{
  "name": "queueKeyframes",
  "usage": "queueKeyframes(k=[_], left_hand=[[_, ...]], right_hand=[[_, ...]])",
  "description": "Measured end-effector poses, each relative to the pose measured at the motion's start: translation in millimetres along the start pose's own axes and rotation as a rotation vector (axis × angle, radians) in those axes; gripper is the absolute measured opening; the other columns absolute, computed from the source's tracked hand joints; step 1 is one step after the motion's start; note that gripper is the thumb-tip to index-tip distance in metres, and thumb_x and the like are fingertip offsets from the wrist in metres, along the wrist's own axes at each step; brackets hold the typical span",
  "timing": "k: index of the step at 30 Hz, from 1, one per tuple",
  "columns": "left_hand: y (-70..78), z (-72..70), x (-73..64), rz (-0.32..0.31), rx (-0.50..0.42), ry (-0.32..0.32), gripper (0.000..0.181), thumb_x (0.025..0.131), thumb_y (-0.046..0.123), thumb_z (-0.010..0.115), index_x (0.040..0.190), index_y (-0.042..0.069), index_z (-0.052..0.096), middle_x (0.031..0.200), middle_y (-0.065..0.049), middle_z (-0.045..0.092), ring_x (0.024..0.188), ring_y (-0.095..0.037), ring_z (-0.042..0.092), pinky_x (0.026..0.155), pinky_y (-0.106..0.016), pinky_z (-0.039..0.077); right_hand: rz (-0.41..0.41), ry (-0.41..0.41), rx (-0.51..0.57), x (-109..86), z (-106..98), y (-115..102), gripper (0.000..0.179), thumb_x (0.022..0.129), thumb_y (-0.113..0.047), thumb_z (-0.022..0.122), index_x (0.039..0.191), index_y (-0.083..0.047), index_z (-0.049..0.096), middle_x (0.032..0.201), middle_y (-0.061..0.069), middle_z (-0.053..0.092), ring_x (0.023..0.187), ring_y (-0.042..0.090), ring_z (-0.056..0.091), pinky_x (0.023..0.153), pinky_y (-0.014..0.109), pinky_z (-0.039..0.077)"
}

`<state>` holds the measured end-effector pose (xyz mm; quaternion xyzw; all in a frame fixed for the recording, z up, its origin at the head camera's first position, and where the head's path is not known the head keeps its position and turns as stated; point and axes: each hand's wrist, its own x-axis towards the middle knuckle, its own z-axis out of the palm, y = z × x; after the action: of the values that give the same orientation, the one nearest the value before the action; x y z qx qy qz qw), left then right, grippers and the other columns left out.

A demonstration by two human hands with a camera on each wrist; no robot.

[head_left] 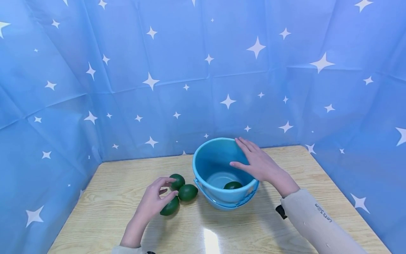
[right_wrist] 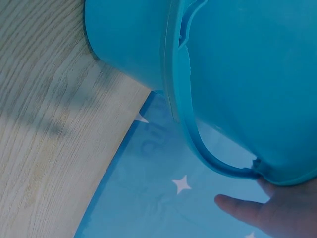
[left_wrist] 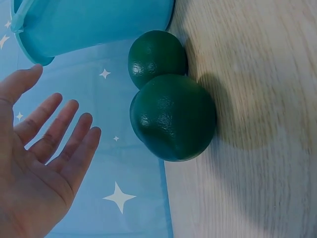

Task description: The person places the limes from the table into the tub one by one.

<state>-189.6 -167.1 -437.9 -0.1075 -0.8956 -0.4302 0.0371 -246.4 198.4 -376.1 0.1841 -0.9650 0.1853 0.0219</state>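
Observation:
Three dark green limes lie close together on the table: a front lime (head_left: 169,206), a right lime (head_left: 188,192) and a back lime (head_left: 177,181). My left hand (head_left: 154,197) hovers just left of them, fingers spread and loosely bent. In the left wrist view, that hand (left_wrist: 44,158) stands apart from the limes (left_wrist: 173,119). A light blue bucket (head_left: 209,190) stands upright to their right, with another lime (head_left: 233,185) at its bottom. My right hand (head_left: 258,164) rests at the bucket's right rim, fingers extended and thumb over the opening.
The bucket's handle (head_left: 236,204) hangs down along its near side. A wooden table (head_left: 120,197) carries everything. Blue star-patterned cloth (head_left: 177,88) rises behind the table and along both sides.

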Motion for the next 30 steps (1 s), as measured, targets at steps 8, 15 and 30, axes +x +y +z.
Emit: queueKeyframes(k=[8, 15, 30], left_hand=[[-3.1, 1.4, -2.0, -0.014, 0.021, -0.003, 0.036, 0.089, 0.018, 0.076, 0.123, 0.013, 0.066, 0.124, -0.002, 0.065, 0.113, -0.028, 0.064, 0.095, -0.045, 0.058], [-5.2, 1.8, -4.1, -0.03, 0.03, -0.013, 0.036, 0.089, 0.019, 0.076, 0.123, 0.013, 0.066, 0.126, -0.001, 0.064, 0.115, -0.029, 0.063, 0.097, -0.045, 0.057], [-12.0, 3.9, -4.5, -0.033, 0.135, -0.029, 0.039, 0.09, 0.024, 0.075, 0.126, 0.014, 0.065, 0.129, -0.003, 0.064, 0.118, -0.027, 0.063, 0.098, -0.048, 0.055]], right_hand=[[-0.002, 0.002, -0.003, 0.0, 0, 0, 0.089, 0.096, -0.064, 0.05, 0.161, -0.015, 0.014, 0.167, 0.016, 0.016, 0.151, 0.045, 0.018, 0.118, 0.068, 0.026], [-0.003, 0.003, -0.005, 0.6, 0, 0, 0.089, 0.096, -0.063, 0.051, 0.161, -0.014, 0.014, 0.167, 0.016, 0.016, 0.151, 0.045, 0.018, 0.118, 0.068, 0.026], [-0.002, 0.004, -0.001, 1.2, 0, 0, 0.09, 0.095, -0.062, 0.053, 0.161, -0.014, 0.014, 0.167, 0.016, 0.016, 0.152, 0.045, 0.018, 0.117, 0.068, 0.027]])
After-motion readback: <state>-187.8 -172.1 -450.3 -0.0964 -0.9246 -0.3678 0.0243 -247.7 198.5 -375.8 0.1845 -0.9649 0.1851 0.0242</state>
